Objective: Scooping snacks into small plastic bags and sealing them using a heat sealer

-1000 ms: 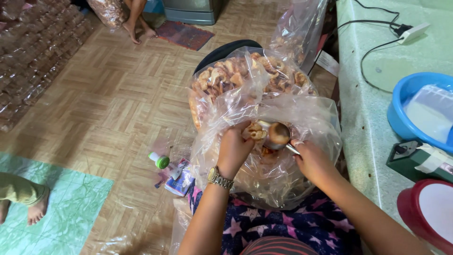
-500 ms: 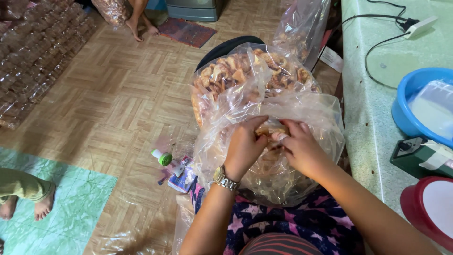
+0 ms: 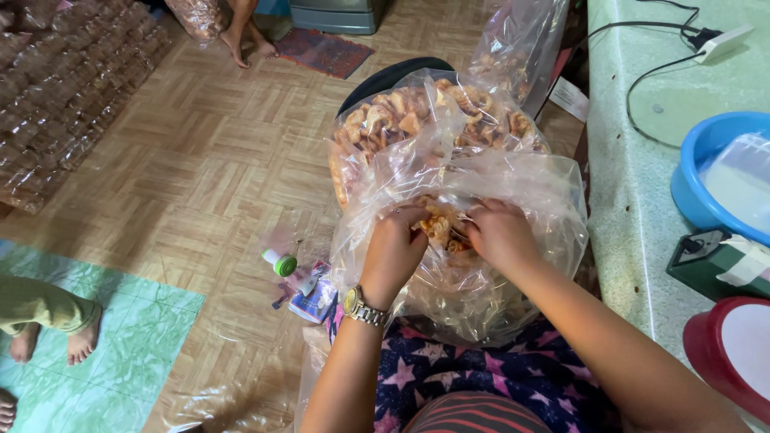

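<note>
A lap in star-print cloth point(image 3: 513, 377) sits nearest, with a clear bag point(image 3: 465, 281) resting on it. Both hands meet at the bag's mouth. The left hand point(image 3: 393, 252), a watch point(image 3: 362, 308) on its wrist, curls its fingers point(image 3: 409, 215) together around a clump of fried snacks point(image 3: 443, 228). The right hand point(image 3: 501, 234) closes on the same clump from the other side, fingers bent and pressed onto it. The snacks sit between the two hands, just inside the bag's opening.

Left of the bag, on the wooden floor point(image 3: 200, 176), lie a small green-capped bottle point(image 3: 279, 262) and a packet point(image 3: 313, 297). Bare feet point(image 3: 80, 341) rest on a green mat point(image 3: 104, 353).

To the right, the desk point(image 3: 634, 208) carries a red lid point(image 3: 734, 353), a green box point(image 3: 714, 261) and a blue bowl point(image 3: 698, 176).

Beyond the hands stands a big bag point(image 3: 433, 120) full of snacks. Farther off, stacked packs point(image 3: 64, 88) line the floor's left edge.
</note>
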